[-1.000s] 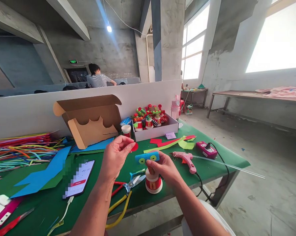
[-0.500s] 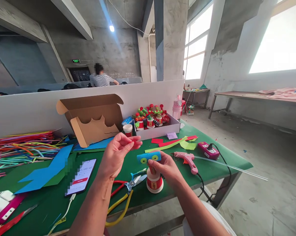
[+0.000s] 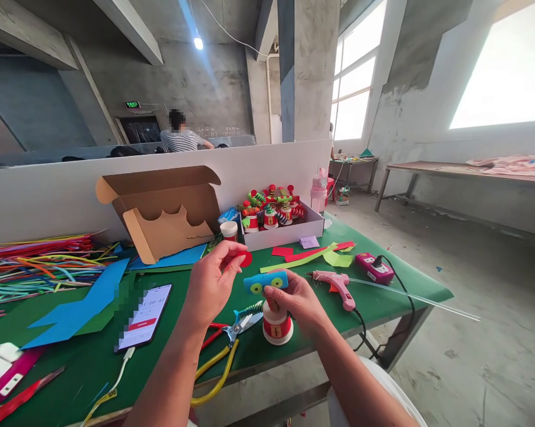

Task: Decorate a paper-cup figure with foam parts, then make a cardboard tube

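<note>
Between the thumb and fingers of my left hand (image 3: 216,279) is a small red disc (image 3: 247,258), held just above and left of a paper-cup figure. My right hand (image 3: 296,299) grips the figure's blue tube head (image 3: 266,281), which bears two yellow-green eyes. Below the head stands the figure's red and white paper cup (image 3: 277,328), upside down at the table's front edge. A green striped spiral arm sticks out to its left. Scissors and pliers with red and yellow handles (image 3: 225,350) lie left of the cup, partly overlapping.
A pink glue gun (image 3: 336,286) lies right of my right hand, near a magenta power socket (image 3: 374,268). Behind, a white box (image 3: 285,236) holds several similar figures. A phone (image 3: 145,317), pipe cleaners (image 3: 49,267) and an open cardboard box (image 3: 169,222) are on the left.
My left hand has turned slightly, so the red disc now shows its flat face. The blue head tilts a little, its right end higher. The camera view has shifted slightly.
</note>
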The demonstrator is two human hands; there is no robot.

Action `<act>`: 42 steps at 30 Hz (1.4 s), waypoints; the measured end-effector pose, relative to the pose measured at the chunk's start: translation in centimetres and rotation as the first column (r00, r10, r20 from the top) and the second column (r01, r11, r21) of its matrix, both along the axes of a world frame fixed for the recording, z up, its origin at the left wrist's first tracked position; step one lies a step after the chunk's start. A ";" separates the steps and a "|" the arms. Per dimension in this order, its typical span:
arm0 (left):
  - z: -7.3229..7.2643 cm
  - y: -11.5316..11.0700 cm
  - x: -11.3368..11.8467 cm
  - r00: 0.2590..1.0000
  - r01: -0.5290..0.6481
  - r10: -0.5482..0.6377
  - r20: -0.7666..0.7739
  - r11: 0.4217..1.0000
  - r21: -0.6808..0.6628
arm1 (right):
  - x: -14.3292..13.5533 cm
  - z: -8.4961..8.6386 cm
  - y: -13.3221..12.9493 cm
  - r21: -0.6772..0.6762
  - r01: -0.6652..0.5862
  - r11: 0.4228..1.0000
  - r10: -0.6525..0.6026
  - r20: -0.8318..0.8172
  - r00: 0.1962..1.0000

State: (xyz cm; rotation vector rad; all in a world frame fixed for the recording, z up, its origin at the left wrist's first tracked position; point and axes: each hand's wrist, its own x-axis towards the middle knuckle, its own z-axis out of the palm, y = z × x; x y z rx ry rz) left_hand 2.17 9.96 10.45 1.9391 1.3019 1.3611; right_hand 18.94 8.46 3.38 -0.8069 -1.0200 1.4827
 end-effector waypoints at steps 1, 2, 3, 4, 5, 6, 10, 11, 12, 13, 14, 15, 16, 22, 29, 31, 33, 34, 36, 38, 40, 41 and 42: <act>0.0 -0.1 0.1 1.000 -0.003 0.004 0.005 1.000 -0.005 | 0.0 0.0 0.0 -0.002 0.002 1.000 -0.002 -0.002 1.000; 0.0 -0.2 0.1 1.000 0.001 -0.001 0.012 1.000 -0.003 | 0.0 0.0 -0.1 -0.004 0.006 1.000 -0.006 -0.003 1.000; 0.0 -0.2 0.2 1.000 0.014 -0.014 0.016 1.000 0.004 | 0.0 0.0 -0.1 -0.005 0.010 1.000 -0.010 -0.004 1.000; 0.0 -0.2 0.3 0.999 0.033 -0.033 0.016 0.999 0.015 | 0.0 0.0 -0.1 -0.004 0.013 1.000 -0.013 -0.003 1.000; 0.0 -0.2 0.4 0.998 0.053 -0.054 0.012 0.998 0.028 | 0.0 0.0 -0.1 -0.002 0.013 1.000 -0.013 -0.002 1.000; 0.0 -0.1 0.5 0.997 0.073 -0.074 0.000 0.996 0.042 | 0.0 0.0 -0.1 0.002 0.012 1.000 -0.012 0.001 1.000; 0.1 -0.2 0.9 0.991 0.106 -0.096 -0.095 0.988 0.114 | 0.2 0.0 -0.1 0.027 -0.008 1.000 0.007 0.016 1.000; 0.1 -0.2 1.0 0.988 0.113 -0.097 -0.118 0.985 0.134 | 0.2 0.0 -0.1 0.031 -0.009 0.999 0.009 0.019 1.000; 0.1 -0.3 1.0 0.985 0.122 -0.101 -0.138 0.981 0.152 | 0.2 0.0 0.0 0.033 -0.011 0.999 0.010 0.021 1.000; 0.2 -0.4 1.1 0.982 0.133 -0.107 -0.156 0.977 0.169 | 0.2 0.0 0.0 0.033 -0.011 0.999 0.011 0.020 1.000; 0.2 -0.5 1.1 0.979 0.144 -0.113 -0.170 0.973 0.183 | 0.2 -0.1 0.0 0.033 -0.013 0.999 0.012 0.018 1.000; 0.2 -0.6 1.1 0.977 0.152 -0.117 -0.180 0.970 0.191 | 0.2 -0.1 0.0 0.032 -0.015 0.999 0.015 0.016 1.000; 0.2 -0.6 1.1 0.976 0.155 -0.120 -0.183 0.969 0.194 | 0.2 -0.1 0.1 0.031 -0.017 0.999 0.017 0.014 1.000; 0.3 -0.7 1.4 0.983 0.130 -0.106 -0.148 0.977 0.170 | 0.0 -0.2 0.1 0.025 -0.012 1.000 0.011 0.019 1.000; 0.0 -0.5 1.6 0.985 0.126 -0.108 -0.138 0.983 0.133 | 0.1 0.0 -0.1 0.035 -0.020 0.999 0.019 0.027 0.999; 0.0 -0.5 1.6 0.981 0.138 -0.117 -0.155 0.982 0.127 | 0.1 -0.1 -0.1 0.039 -0.019 0.999 0.018 0.028 0.999; -0.1 -0.6 1.7 0.977 0.151 -0.128 -0.173 0.980 0.126 | 0.1 -0.1 -0.1 0.044 -0.018 0.999 0.017 0.027 0.999; -0.1 -0.6 1.7 0.975 0.156 -0.131 -0.182 0.979 0.128 | 0.1 -0.1 -0.1 0.047 -0.017 0.999 0.015 0.025 1.000; -0.2 -0.5 1.7 0.971 0.164 -0.136 -0.199 0.977 0.134 | 0.1 0.0 -0.1 0.048 -0.016 0.999 0.015 0.021 1.000; -0.3 -0.4 1.7 0.967 0.173 -0.142 -0.211 0.975 0.140 | 0.1 0.0 -0.1 0.046 -0.019 0.999 0.018 0.020 1.000; -0.3 -0.4 1.8 0.965 0.180 -0.146 -0.216 0.973 0.147 | 0.2 0.1 -0.2 0.046 -0.022 0.999 0.021 0.022 1.000; -0.3 -0.3 1.8 0.965 0.182 -0.147 -0.217 0.972 0.150 | 0.2 0.1 -0.2 0.047 -0.023 0.999 0.022 0.024 0.999; -0.3 -0.3 1.8 0.965 0.182 -0.147 -0.218 0.971 0.153 | 0.2 0.1 -0.2 0.049 -0.025 0.999 0.023 0.025 0.999</act>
